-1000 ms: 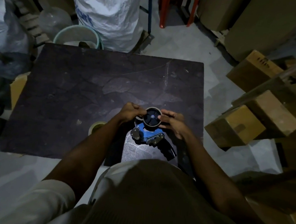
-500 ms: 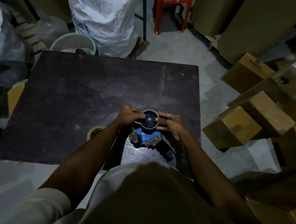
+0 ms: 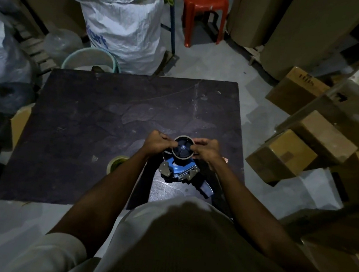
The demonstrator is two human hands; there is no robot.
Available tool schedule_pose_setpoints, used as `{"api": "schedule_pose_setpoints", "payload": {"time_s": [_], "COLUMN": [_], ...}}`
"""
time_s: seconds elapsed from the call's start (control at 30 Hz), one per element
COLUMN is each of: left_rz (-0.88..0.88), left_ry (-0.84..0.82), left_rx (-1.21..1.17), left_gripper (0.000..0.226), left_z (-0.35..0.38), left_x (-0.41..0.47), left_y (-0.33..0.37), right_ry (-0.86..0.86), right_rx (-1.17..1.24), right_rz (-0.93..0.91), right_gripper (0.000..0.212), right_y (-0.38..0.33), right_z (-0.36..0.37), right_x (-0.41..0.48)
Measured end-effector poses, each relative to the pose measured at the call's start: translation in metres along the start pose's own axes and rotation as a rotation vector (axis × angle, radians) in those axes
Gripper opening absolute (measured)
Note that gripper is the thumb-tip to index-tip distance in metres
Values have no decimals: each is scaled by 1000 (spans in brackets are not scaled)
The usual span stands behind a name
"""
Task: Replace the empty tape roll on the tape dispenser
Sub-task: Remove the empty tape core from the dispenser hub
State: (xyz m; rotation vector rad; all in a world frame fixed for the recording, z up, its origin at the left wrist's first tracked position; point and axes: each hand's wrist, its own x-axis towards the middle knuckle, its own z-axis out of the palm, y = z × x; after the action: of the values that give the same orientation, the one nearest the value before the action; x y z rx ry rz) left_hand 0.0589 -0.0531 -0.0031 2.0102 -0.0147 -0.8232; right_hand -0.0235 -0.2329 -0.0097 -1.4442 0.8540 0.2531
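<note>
A blue tape dispenser (image 3: 180,171) with metal side plates lies near the front right of the dark table (image 3: 101,116), its black handle pointing toward me. On its black spoked hub sits the empty grey cardboard tape roll (image 3: 182,157). My left hand (image 3: 159,143) pinches the roll's left rim and my right hand (image 3: 205,150) pinches its right rim. A new roll of tape (image 3: 117,163) lies flat on the table just left of my left forearm.
Cardboard boxes (image 3: 282,155) are stacked on the floor at the right. Behind the table stand a white woven sack (image 3: 124,19), a pale green bucket (image 3: 89,58) and a red plastic stool (image 3: 204,3). Plastic bags (image 3: 2,59) pile up at the left.
Both hands keep their hold on the roll. The view has tilted so hands and dispenser sit slightly lower and farther from me in the picture; the dispenser itself has hardly moved.
</note>
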Motion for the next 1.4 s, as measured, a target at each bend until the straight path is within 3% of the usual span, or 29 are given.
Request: {"api": "schedule_pose_setpoints", "payload": {"time_s": [0.27, 0.47, 0.63, 0.9, 1.23, 1.4], "left_rz": [-26, -28, -70, -43, -59, -27], "left_ry": [37, 103, 176, 232, 189, 96], "left_rx": [76, 114, 161, 228, 242, 303], "left_gripper": [15, 17, 27, 70, 39, 20], "left_z": [-1, 2, 3, 7, -2, -12], "left_x": [1, -2, -1, -2, -17, -27], "left_y": [-6, -6, -4, -10, 1, 9], "right_ry": [71, 232, 284, 333, 272, 107], "right_rx": [-31, -262, -305, -352, -419, -463], "right_rz": [-5, -32, -38, -97, -111, -109], "right_gripper": [31, 26, 23, 22, 23, 29], "right_y": [-2, -5, -7, -12, -17, -20], "right_z": [6, 17, 22, 28, 25, 21], "right_x": [-2, 7, 6, -3, -4, -5]}}
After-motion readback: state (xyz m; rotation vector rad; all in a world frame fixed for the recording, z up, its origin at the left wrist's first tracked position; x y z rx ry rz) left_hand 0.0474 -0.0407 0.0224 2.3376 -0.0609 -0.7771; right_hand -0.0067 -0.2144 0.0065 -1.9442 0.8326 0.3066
